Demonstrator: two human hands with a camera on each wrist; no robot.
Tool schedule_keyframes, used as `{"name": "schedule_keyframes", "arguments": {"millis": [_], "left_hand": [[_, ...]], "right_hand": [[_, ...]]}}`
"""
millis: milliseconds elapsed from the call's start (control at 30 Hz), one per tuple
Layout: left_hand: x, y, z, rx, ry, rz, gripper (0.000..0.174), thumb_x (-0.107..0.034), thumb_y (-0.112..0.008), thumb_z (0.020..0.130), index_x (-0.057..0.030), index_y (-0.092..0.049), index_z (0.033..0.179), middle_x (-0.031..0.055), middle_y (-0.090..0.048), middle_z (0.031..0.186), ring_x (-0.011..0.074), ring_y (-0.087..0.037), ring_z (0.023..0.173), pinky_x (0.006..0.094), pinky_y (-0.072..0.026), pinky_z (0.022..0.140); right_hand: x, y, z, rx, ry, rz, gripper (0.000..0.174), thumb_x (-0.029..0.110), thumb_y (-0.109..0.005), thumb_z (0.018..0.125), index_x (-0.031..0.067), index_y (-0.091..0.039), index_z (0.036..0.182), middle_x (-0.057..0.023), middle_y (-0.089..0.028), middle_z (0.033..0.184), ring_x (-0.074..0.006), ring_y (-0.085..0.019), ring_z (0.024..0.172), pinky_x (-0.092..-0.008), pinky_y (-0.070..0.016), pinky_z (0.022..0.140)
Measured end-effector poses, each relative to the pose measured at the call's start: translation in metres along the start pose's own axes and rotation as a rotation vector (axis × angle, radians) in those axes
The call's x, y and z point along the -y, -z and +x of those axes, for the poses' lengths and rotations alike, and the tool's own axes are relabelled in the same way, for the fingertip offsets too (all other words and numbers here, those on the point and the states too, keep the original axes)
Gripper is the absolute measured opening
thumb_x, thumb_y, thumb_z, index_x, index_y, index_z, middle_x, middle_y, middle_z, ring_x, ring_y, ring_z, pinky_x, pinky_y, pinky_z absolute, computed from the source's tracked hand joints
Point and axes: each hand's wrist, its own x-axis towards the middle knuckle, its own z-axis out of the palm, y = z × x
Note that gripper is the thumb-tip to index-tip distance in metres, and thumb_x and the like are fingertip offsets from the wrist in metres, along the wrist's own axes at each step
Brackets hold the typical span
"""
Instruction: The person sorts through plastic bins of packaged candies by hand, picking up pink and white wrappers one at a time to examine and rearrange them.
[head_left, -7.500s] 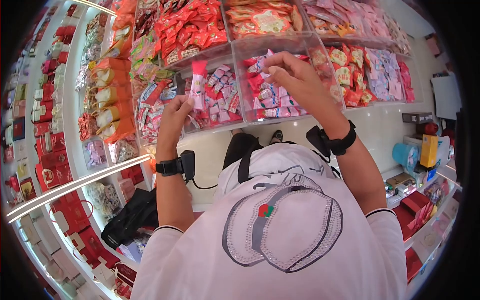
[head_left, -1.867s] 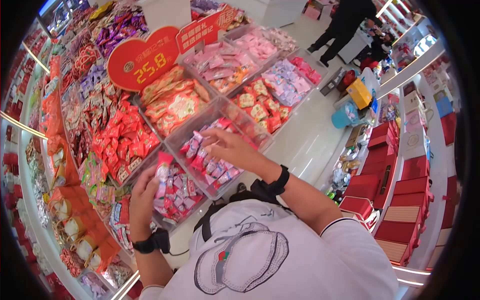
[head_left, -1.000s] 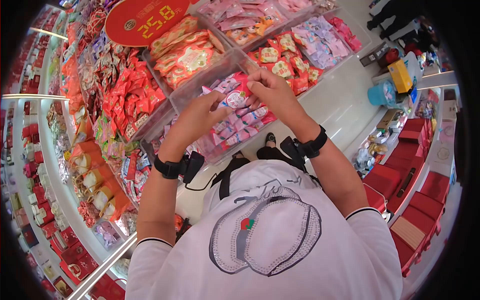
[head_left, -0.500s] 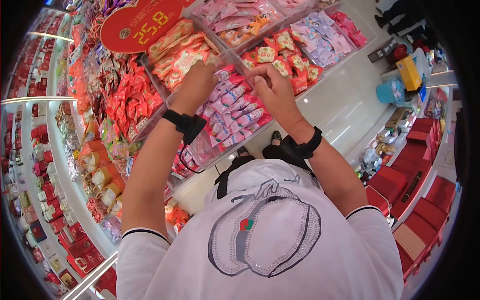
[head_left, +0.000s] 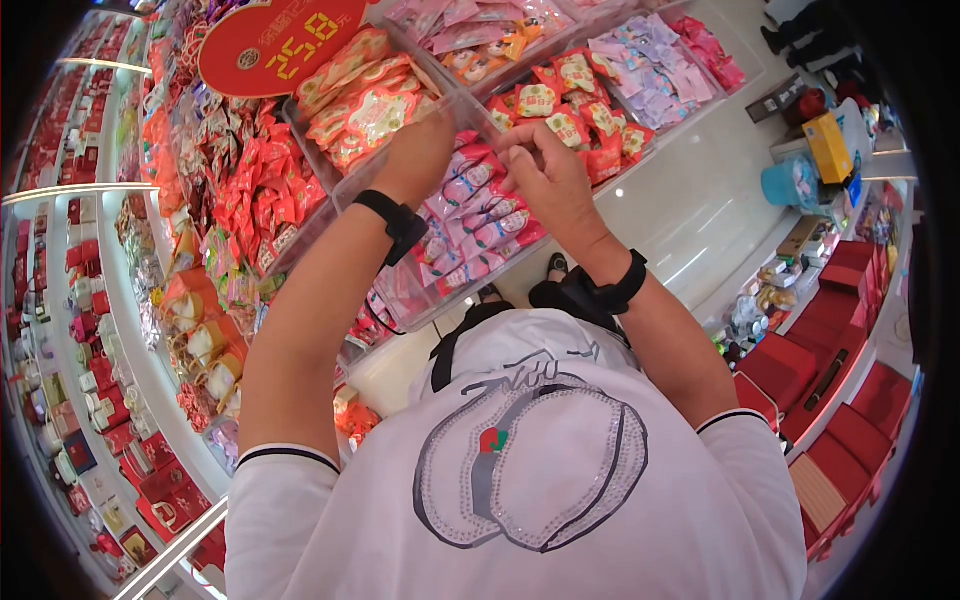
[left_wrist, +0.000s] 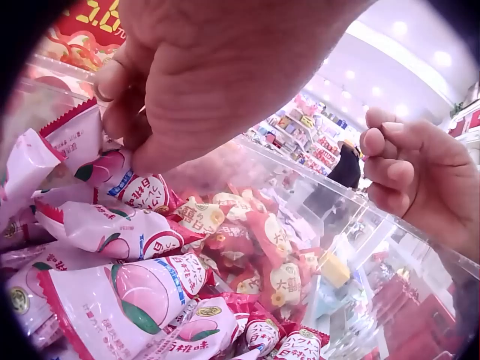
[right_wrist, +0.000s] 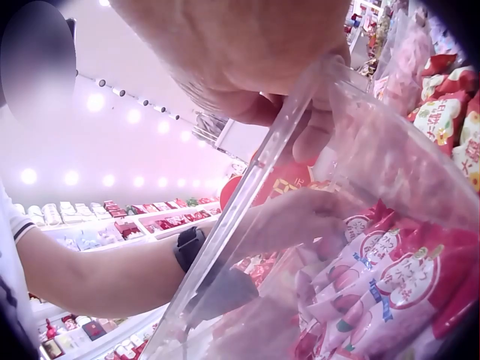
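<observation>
Pink peach-print packets (head_left: 478,215) lie in rows in a clear bin (head_left: 425,312). My left hand (head_left: 420,158) reaches down into the bin's back left part, its fingertips hidden in the head view. In the left wrist view, the left hand (left_wrist: 202,82) has curled fingers and thumb against the end of a pink packet (left_wrist: 79,142), seeming to pinch it. My right hand (head_left: 555,190) hovers above the bin's right side, fingers loosely bent, thumb near the index finger, nothing visible in it. Through the clear wall (right_wrist: 251,176), some right fingers show in the right wrist view.
Orange-red packets (head_left: 380,112) fill the bin behind, beneath a red price sign (head_left: 275,48). Red-and-cream packets (head_left: 580,105) lie to the right. A blue bucket (head_left: 790,185) and yellow box (head_left: 828,148) stand farther right; a person's dark-trousered legs (head_left: 812,32) are at top right.
The pink packet between both hands a second ago is no longer there. My left hand has moved up and right over the bin; my right hand has drawn slightly away from the packets.
</observation>
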Motion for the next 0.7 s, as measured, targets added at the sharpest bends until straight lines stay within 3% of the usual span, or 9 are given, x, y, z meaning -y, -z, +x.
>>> {"name": "schedule_keyframes", "arguments": {"millis": [167,267,400,500,533,633,700], "left_hand": [[0.018,0.002,0.001,0.124,0.024,-0.281,0.025,-0.013,-0.055,0.091,-0.0033,-0.065,0.111,0.0208,-0.07,0.094,0.0358,-0.068,0.089,0.0433,-0.0531,0.079],[0.015,0.064,-0.012,0.121,0.123,-0.441,0.025,-0.018,-0.055,0.093,-0.0021,-0.065,0.109,0.0197,-0.069,0.093,0.0332,-0.068,0.086,0.0402,-0.0518,0.077],[0.043,0.087,-0.044,0.021,0.123,-0.449,0.026,-0.021,-0.056,0.094,-0.0009,-0.066,0.107,0.0194,-0.068,0.091,0.0298,-0.067,0.085,0.0387,-0.0509,0.077],[0.042,0.074,-0.076,0.19,0.17,-0.544,0.027,-0.02,-0.057,0.093,-0.0004,-0.065,0.11,0.0192,-0.068,0.096,0.0298,-0.067,0.089,0.0382,-0.0508,0.081],[0.044,0.062,-0.085,0.207,0.1,-0.563,0.03,-0.018,-0.056,0.093,-0.0014,-0.063,0.117,0.02,-0.067,0.108,0.033,-0.064,0.102,0.0393,-0.0495,0.089],[0.03,0.032,-0.1,0.234,0.062,-0.335,0.036,-0.017,-0.054,0.094,-0.0035,-0.058,0.127,0.0203,-0.062,0.12,0.0361,-0.058,0.114,0.0414,-0.0473,0.096],[0.023,0.024,-0.105,0.263,0.11,-0.403,0.042,-0.016,-0.052,0.094,-0.0065,-0.053,0.134,0.0215,-0.059,0.126,0.0388,-0.054,0.121,0.0445,-0.0454,0.1]], "right_hand": [[0.0,-0.001,0.0,0.006,-0.005,-0.017,0.013,0.004,-0.052,0.094,-0.0014,-0.059,0.104,-0.0064,-0.064,0.082,-0.0116,-0.062,0.066,-0.0274,-0.0515,0.064],[0.001,-0.001,0.0,0.013,-0.019,-0.009,0.014,0.004,-0.052,0.095,-0.0012,-0.059,0.105,-0.0055,-0.064,0.082,-0.0108,-0.063,0.067,-0.0265,-0.0518,0.064],[0.001,-0.002,-0.001,0.02,-0.046,0.009,0.014,0.005,-0.052,0.096,-0.0005,-0.06,0.107,-0.0044,-0.064,0.084,-0.0093,-0.063,0.069,-0.025,-0.0523,0.064],[0.001,-0.002,-0.001,0.026,-0.058,-0.001,0.014,0.006,-0.052,0.098,-0.0001,-0.06,0.107,-0.004,-0.064,0.086,-0.0086,-0.064,0.07,-0.024,-0.0529,0.065],[0.001,-0.002,-0.001,0.028,-0.054,-0.004,0.014,0.006,-0.052,0.098,-0.0001,-0.06,0.107,-0.0042,-0.064,0.086,-0.0087,-0.064,0.07,-0.024,-0.053,0.065],[0.004,-0.002,-0.002,0.038,-0.052,-0.038,0.013,0.005,-0.052,0.098,-0.0004,-0.059,0.107,-0.0048,-0.065,0.087,-0.0089,-0.064,0.07,-0.024,-0.0532,0.065],[0.005,-0.003,-0.002,0.04,-0.059,-0.044,0.013,0.005,-0.052,0.098,-0.0006,-0.059,0.106,-0.0054,-0.065,0.088,-0.0091,-0.064,0.069,-0.024,-0.0532,0.065]]}}
